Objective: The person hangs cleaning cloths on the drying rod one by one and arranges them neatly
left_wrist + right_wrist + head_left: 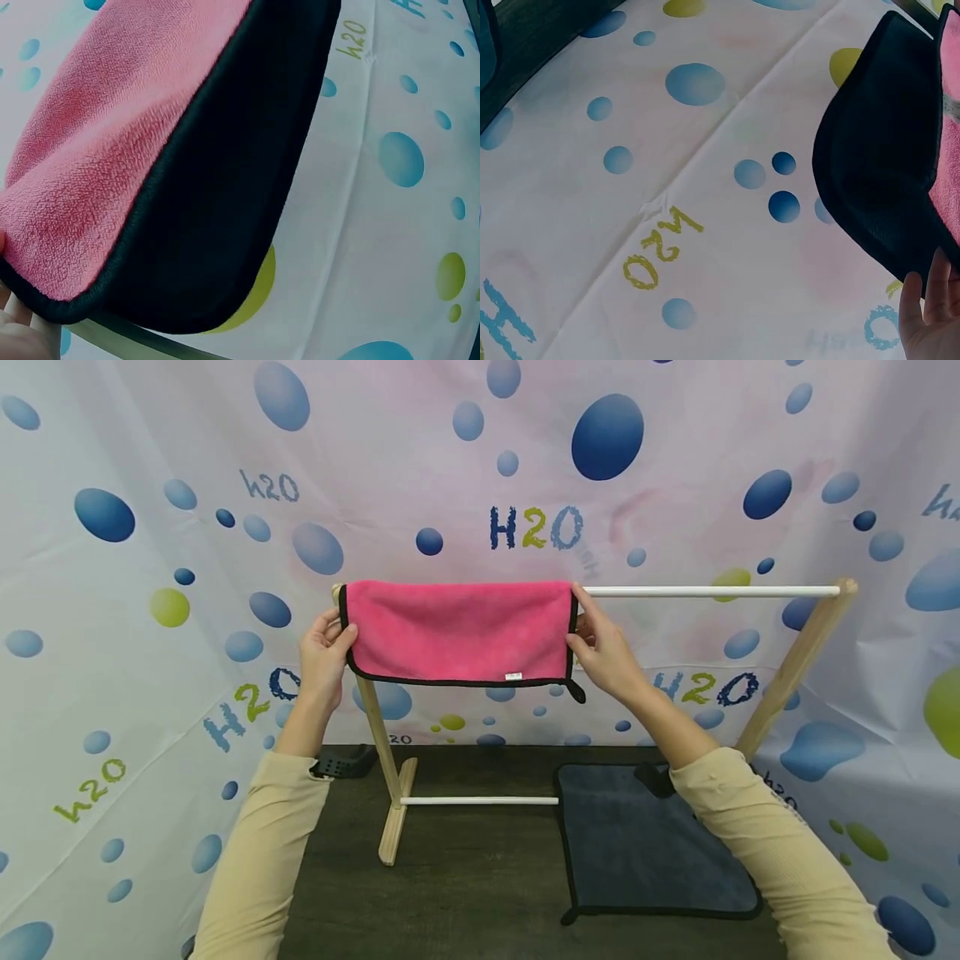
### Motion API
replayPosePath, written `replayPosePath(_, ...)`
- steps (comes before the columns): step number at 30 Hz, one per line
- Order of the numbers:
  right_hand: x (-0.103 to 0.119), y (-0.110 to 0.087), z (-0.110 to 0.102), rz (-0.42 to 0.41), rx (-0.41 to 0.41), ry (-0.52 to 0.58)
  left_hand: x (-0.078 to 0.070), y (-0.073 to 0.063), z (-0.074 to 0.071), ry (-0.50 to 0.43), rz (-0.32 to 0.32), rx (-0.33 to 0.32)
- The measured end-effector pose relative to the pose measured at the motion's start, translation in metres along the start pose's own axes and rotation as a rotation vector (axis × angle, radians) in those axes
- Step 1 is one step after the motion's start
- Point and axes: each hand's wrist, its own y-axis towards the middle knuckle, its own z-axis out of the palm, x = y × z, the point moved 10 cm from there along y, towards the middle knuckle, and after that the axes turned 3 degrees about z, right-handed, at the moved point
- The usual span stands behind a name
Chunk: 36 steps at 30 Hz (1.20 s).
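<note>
A pink towel [461,631] with black edging hangs folded over the white top rail [712,592] of a wooden rack, covering its left part. My left hand [322,660] pinches the towel's left edge, thumb in front and fingers behind. Opposite it, my right hand [606,652] holds the right edge, its index finger reaching up near the rail. A black loop [576,691] dangles from the lower right corner. In the left wrist view, the pink front layer [112,172] lies ahead of a dark back layer [217,195]. Fingertips of the right hand [930,322] meet the towel's edge in the right wrist view.
A dark grey-blue towel [652,843] lies flat on the dark wood surface [450,885] at the lower right, partly behind my right forearm. The rack has wooden posts [791,672] and a white lower bar [480,801]. Behind it hangs a dotted curtain [390,460].
</note>
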Motion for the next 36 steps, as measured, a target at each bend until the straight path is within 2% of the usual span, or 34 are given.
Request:
replayPosePath(9, -0.010, -0.008, 0.003, 0.018, -0.004, 0.017, 0.014, -0.007, -0.007, 0.029, -0.036, 0.001)
replayPosePath(16, -0.011, -0.008, 0.004, 0.030, 0.003, 0.009, 0.014, -0.007, -0.012, 0.043, -0.019, -0.024)
replayPosePath(20, -0.010, -0.008, 0.007, 0.046, 0.024, 0.007, 0.017, -0.007, -0.013, 0.051, -0.034, -0.030)
replayPosePath(27, -0.009, -0.010, 0.009, 0.032, 0.029, -0.014, 0.022, -0.009, -0.014, 0.079, -0.064, -0.006)
replayPosePath(34, -0.011, -0.015, 0.013, 0.027, 0.042, -0.004, 0.028, -0.012, -0.016, 0.044, -0.088, 0.023)
replayPosePath(36, -0.013, -0.018, 0.014, 0.034, 0.051, 0.008, 0.032, -0.014, -0.017, 0.064, -0.092, 0.029)
